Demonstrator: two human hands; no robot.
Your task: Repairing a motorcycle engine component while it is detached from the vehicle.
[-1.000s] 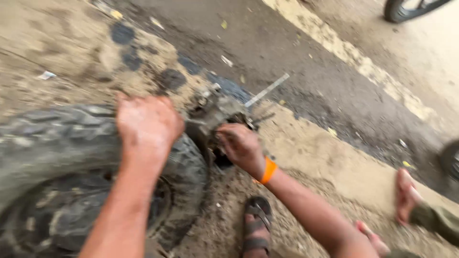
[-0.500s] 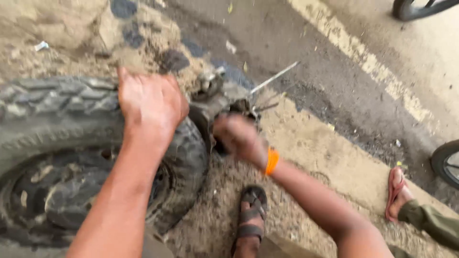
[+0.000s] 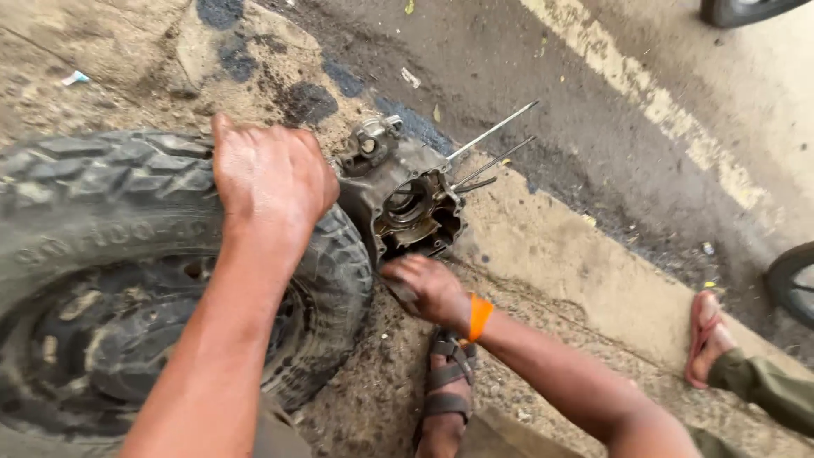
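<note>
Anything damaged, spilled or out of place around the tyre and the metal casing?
Yes: the engine casing sits open and grimy against the tyre, long studs sticking out bare. Dark oily stains blotch the ground behind it. The left hand rests on the tyre.

Your left hand [image 3: 271, 182] presses on the tyre [image 3: 110, 254], which blocks everything from 7 to 10 o'clock of the engine casing [image 3: 407, 199]. At 2 o'clock of the casing, three thin metal studs [image 3: 492, 148] jut out over the kerb [image 3: 577, 263]; keep clear of them. Your right hand [image 3: 428, 288] fills the gap at 6 o'clock, with your sandalled foot [image 3: 445, 390] just below it. Open ground lies at 12 o'clock on the dark road [image 3: 509, 59]. Another person's foot [image 3: 708, 335] sits well apart at 4 o'clock.
</note>
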